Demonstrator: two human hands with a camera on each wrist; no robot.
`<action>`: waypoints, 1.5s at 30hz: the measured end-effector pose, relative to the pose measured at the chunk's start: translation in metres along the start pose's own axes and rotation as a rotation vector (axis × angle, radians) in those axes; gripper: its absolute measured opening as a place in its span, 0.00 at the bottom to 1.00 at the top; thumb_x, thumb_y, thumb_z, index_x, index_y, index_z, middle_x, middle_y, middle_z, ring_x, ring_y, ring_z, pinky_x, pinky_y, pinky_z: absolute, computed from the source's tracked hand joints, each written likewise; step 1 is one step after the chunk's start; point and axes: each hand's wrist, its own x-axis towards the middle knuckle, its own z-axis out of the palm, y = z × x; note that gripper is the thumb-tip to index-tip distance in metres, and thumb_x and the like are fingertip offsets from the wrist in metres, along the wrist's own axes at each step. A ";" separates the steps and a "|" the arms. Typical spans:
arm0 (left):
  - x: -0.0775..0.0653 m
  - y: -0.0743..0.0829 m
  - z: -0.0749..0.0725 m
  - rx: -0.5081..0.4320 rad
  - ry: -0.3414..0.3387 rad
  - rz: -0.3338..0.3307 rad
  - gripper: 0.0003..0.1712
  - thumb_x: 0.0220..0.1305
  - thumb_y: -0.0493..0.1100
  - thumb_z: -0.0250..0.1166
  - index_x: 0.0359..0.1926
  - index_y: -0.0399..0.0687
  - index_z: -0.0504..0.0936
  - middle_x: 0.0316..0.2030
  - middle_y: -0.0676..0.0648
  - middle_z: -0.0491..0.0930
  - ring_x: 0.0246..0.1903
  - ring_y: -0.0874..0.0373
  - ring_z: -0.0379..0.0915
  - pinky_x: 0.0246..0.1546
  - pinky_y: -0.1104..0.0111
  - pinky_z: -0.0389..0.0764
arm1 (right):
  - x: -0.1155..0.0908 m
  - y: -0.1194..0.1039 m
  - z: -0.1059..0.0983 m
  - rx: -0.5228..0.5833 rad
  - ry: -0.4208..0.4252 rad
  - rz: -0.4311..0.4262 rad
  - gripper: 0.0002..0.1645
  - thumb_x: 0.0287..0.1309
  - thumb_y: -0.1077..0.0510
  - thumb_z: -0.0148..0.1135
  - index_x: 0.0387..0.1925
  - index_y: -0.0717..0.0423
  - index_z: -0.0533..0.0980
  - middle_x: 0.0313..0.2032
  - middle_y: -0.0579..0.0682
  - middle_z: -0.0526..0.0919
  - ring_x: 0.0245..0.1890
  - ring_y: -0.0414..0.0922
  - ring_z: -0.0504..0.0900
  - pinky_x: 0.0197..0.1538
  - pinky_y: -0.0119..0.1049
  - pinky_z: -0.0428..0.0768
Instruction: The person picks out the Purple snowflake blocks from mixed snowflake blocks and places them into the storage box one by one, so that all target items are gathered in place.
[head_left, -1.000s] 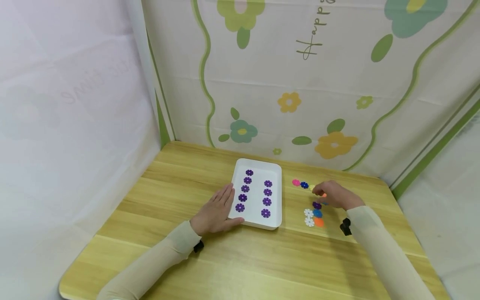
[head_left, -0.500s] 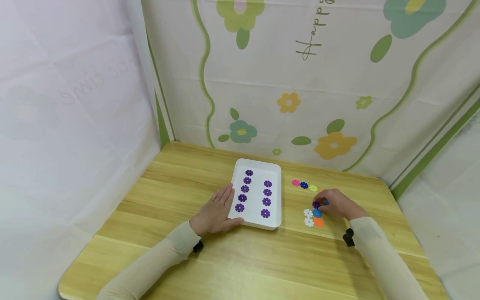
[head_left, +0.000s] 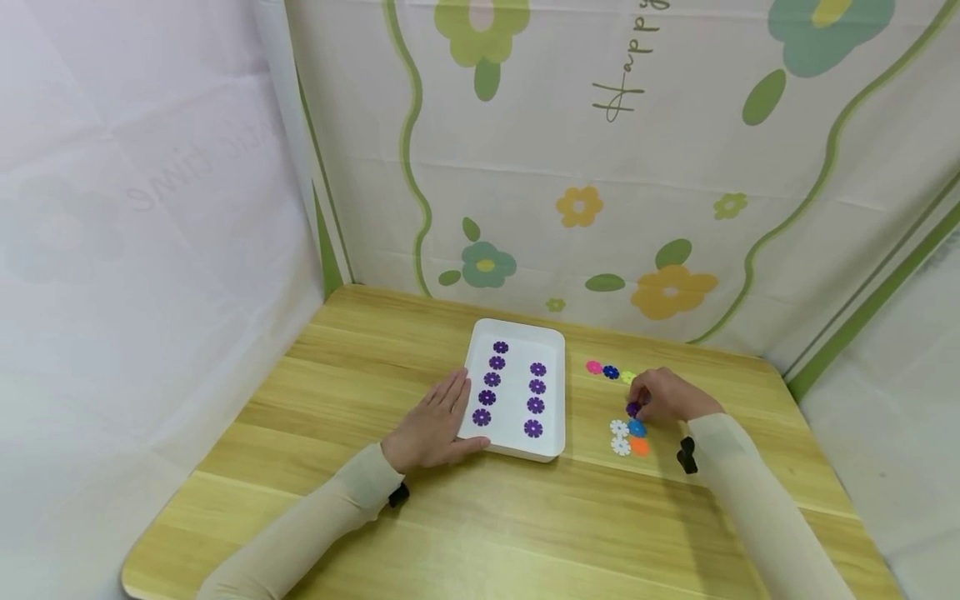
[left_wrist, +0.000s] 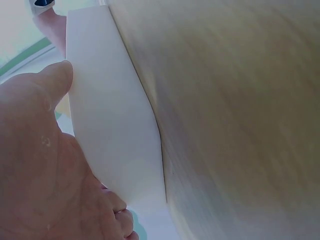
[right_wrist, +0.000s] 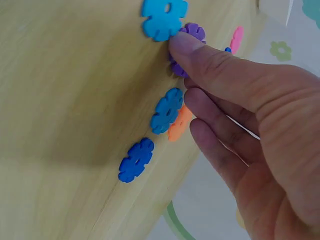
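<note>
A white tray (head_left: pixel 550 450) holds two columns of purple flower-shaped discs (head_left: pixel 492 379). My left hand (head_left: pixel 431 421) rests with straight fingers along its left rim, thumb over the front edge; in the left wrist view the thumb touches the white tray wall (left_wrist: pixel 107 100). Right of the tray, my right hand (head_left: pixel 671 394) pinches a purple flower disc (right_wrist: pixel 195 31) between thumb and fingers, which partly cover it. Around those fingertips lie a light blue disc (right_wrist: pixel 157 22), a blue disc (right_wrist: pixel 167 111), an orange disc (right_wrist: pixel 180 123) and a dark blue disc (right_wrist: pixel 136 161).
Two white discs (head_left: pixel 620 437) lie beside another orange disc (head_left: pixel 640 447). Farther back are a pink disc (head_left: pixel 594 367), a dark blue disc (head_left: pixel 611 372) and a yellow disc (head_left: pixel 627 377). Patterned curtains (head_left: pixel 525 150) close in the wooden table (head_left: pixel 450 533).
My right hand has come down from over the back discs to the purple disc and now pinches it. The left hand has stayed on the tray.
</note>
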 end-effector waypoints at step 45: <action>0.002 -0.002 0.005 -0.012 -0.018 -0.012 0.60 0.76 0.76 0.46 0.82 0.28 0.46 0.84 0.31 0.39 0.85 0.38 0.36 0.84 0.48 0.50 | 0.116 -0.078 -0.060 0.160 0.102 0.001 0.07 0.74 0.60 0.65 0.41 0.59 0.85 0.42 0.57 0.88 0.42 0.54 0.81 0.44 0.39 0.79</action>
